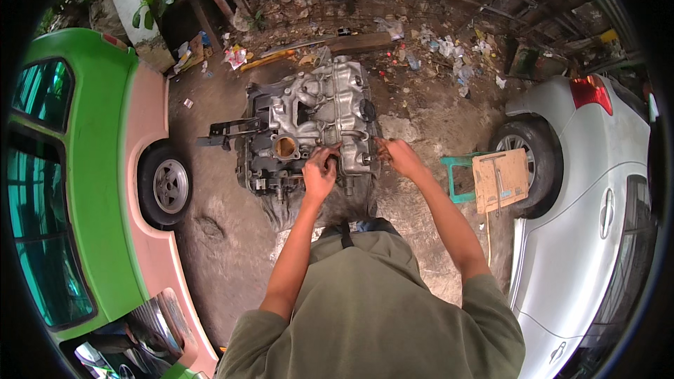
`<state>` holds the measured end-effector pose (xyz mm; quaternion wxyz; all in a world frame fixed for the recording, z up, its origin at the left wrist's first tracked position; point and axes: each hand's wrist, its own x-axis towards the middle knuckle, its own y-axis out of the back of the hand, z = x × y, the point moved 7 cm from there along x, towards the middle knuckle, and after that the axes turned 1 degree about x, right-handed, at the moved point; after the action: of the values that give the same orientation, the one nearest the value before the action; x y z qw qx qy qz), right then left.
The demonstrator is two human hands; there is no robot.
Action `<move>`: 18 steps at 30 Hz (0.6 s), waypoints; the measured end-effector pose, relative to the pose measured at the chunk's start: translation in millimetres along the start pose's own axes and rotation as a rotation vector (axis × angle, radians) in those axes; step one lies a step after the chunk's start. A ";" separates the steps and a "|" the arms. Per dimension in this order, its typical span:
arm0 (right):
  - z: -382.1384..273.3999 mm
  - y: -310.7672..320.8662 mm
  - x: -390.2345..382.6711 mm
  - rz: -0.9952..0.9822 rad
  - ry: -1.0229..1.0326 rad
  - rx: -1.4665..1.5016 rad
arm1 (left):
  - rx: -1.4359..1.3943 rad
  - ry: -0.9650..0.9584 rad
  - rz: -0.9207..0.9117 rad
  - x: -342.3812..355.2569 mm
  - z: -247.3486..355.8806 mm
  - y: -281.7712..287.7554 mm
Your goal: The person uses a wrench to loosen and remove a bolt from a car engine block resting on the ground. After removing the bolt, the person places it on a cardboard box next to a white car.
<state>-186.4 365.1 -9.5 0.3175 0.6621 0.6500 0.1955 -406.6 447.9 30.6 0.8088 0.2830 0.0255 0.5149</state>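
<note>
A grimy engine (pixel 304 103) with a silver intake manifold and a long aluminium valve cover (pixel 349 98) rests on a dark cover in front of me. My left hand (pixel 321 172) has its fingers bent against the engine, just right of the round manifold opening (pixel 285 147); what they grip, if anything, is hidden. My right hand (pixel 399 155) is at the valve cover's right edge with fingers curled, touching it; anything inside them is too small to make out. A black bracket (pixel 228 126) juts out from the engine's left side.
A green car (pixel 84 154) stands at my left, a silver car (pixel 590 224) at my right. A teal stool (pixel 458 158) with cardboard (pixel 498 189) and long metal tools on it is beside the silver car. Litter (pixel 446 49) and wooden planks (pixel 358 43) lie behind the engine.
</note>
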 end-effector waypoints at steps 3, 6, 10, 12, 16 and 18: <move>-8.0 13.6 6.8 0.045 0.201 -0.215 | -0.014 -0.011 0.000 -0.2 0.2 -1.4; -14.3 26.2 2.4 0.109 0.372 -0.358 | -0.017 0.011 -0.004 0.8 -3.1 -1.7; 0.9 43.7 -13.6 0.203 0.182 -0.082 | -0.014 -0.055 0.041 0.0 -0.6 -1.8; 6.8 38.9 -28.6 0.227 0.045 0.102 | -0.019 -0.014 0.025 0.0 -4.4 -2.8; 3.5 -9.6 -61.9 0.215 -0.197 0.439 | 0.011 -0.011 0.031 0.5 -4.5 -2.5; 0.7 -33.3 -72.2 0.237 -0.269 0.612 | -0.016 -0.033 0.044 0.7 -2.9 -1.7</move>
<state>-216.1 292.4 -21.3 0.1621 0.8173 0.5495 -0.0618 -405.8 449.2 27.5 0.7999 0.2856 0.0020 0.5279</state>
